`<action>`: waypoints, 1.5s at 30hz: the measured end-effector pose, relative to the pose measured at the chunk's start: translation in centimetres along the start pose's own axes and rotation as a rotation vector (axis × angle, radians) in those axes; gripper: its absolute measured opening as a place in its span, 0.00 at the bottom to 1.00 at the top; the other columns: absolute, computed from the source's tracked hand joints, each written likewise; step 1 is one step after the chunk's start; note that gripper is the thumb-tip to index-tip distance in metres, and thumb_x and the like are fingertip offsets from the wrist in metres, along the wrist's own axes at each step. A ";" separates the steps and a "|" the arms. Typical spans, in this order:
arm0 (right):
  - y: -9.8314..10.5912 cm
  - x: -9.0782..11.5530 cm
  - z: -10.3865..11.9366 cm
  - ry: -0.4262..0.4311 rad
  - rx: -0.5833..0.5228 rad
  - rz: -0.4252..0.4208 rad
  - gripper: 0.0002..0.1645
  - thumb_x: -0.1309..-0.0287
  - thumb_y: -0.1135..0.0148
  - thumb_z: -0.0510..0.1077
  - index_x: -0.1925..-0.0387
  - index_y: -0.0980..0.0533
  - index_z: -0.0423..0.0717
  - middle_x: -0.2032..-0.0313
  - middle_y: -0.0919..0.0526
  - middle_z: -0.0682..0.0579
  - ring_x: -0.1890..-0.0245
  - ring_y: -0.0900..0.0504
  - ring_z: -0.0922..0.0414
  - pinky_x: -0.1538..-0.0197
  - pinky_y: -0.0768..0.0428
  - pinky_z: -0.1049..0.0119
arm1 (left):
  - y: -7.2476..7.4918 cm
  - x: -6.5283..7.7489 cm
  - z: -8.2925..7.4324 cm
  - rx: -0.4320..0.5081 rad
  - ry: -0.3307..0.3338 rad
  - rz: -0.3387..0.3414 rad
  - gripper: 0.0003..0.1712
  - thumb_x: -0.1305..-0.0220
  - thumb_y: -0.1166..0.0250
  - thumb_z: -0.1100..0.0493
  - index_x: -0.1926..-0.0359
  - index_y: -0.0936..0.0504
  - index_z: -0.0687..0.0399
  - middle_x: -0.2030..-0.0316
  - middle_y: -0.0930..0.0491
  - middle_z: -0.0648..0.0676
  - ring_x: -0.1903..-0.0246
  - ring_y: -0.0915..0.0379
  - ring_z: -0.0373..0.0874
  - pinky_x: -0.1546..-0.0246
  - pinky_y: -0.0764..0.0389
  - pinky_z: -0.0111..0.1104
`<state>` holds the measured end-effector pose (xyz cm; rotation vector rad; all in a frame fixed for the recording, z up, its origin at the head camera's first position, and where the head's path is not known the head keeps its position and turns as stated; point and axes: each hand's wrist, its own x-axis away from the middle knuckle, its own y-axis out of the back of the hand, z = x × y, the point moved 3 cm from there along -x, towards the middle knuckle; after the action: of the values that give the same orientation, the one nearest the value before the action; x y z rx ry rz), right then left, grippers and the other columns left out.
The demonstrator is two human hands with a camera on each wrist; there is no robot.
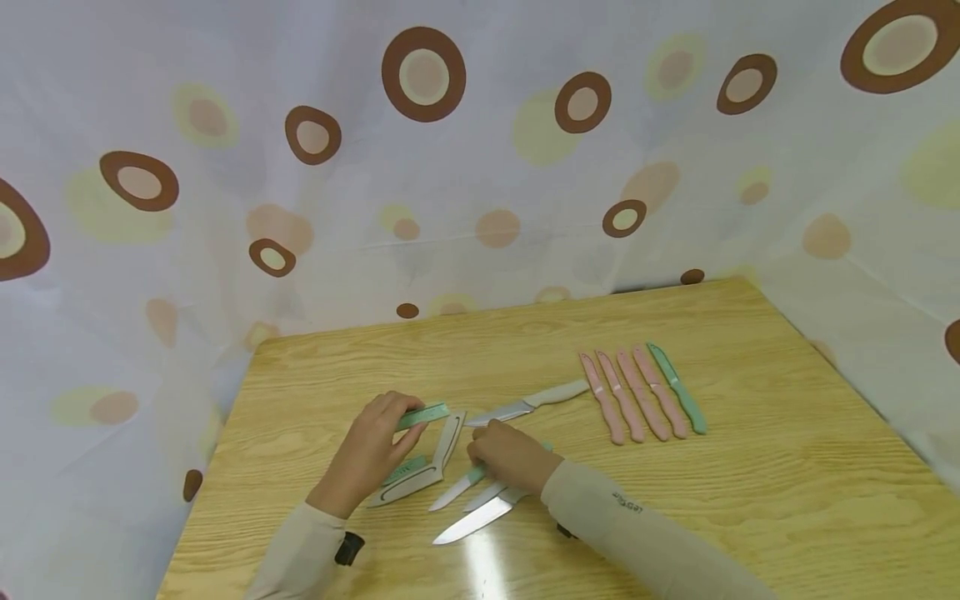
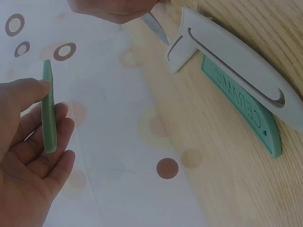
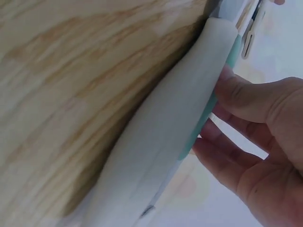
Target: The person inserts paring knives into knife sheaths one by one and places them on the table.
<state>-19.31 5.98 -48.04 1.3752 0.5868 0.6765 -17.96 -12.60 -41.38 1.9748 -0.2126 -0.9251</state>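
My left hand (image 1: 371, 450) pinches a green knife sheath (image 2: 49, 109) between thumb and fingers, raised above the table. With thumb and fingers my right hand (image 1: 517, 457) grips the green handle (image 3: 208, 111) of a small knife, whose blade (image 1: 452, 493) points left. Beside it in the right wrist view runs a large white knife handle (image 3: 161, 104). A wide shiny blade (image 1: 474, 523) lies nearest the front, another blade between it and the small one. Under the left hand lie a white sheath (image 1: 408, 485), a second white sheath (image 1: 450, 440) and a green sheath marked CERAMIC (image 2: 246, 104).
A white-handled knife (image 1: 558, 393) lies behind my right hand. Right of it several pink knives (image 1: 633, 396) stand in a row, with a green knife (image 1: 678, 390) at the row's end. Patterned cloth (image 1: 465, 167) hangs around the wooden table (image 1: 750, 500).
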 end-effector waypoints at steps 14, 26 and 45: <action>3.5 3.9 -1.7 0.045 -0.237 -0.225 0.13 0.53 0.32 0.39 0.63 0.22 0.48 0.64 0.24 0.58 0.64 0.25 0.64 0.59 0.26 0.78 | -0.1 0.3 0.1 -0.013 0.022 0.002 0.13 0.45 0.32 0.64 0.59 0.23 0.60 0.63 0.24 0.49 0.63 0.29 0.40 0.64 0.23 0.30; 6.1 6.0 -3.3 -0.031 -0.201 -0.454 0.12 0.49 0.34 0.36 0.60 0.23 0.42 0.61 0.23 0.53 0.61 0.24 0.60 0.57 0.24 0.70 | -0.7 0.4 0.0 -0.001 -0.017 -0.011 0.14 0.46 0.32 0.64 0.59 0.24 0.60 0.63 0.24 0.50 0.62 0.28 0.42 0.64 0.23 0.29; 6.0 6.5 -3.7 -0.039 -0.145 -0.497 0.10 0.48 0.35 0.37 0.61 0.22 0.41 0.63 0.24 0.53 0.64 0.25 0.60 0.58 0.24 0.69 | -1.1 0.2 -0.5 0.016 -0.055 0.011 0.14 0.45 0.33 0.64 0.57 0.23 0.60 0.61 0.24 0.50 0.60 0.30 0.39 0.63 0.24 0.27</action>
<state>-18.16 13.63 -42.45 1.0478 0.7956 0.2825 -17.70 -11.73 -42.21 1.9629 -0.2624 -0.9745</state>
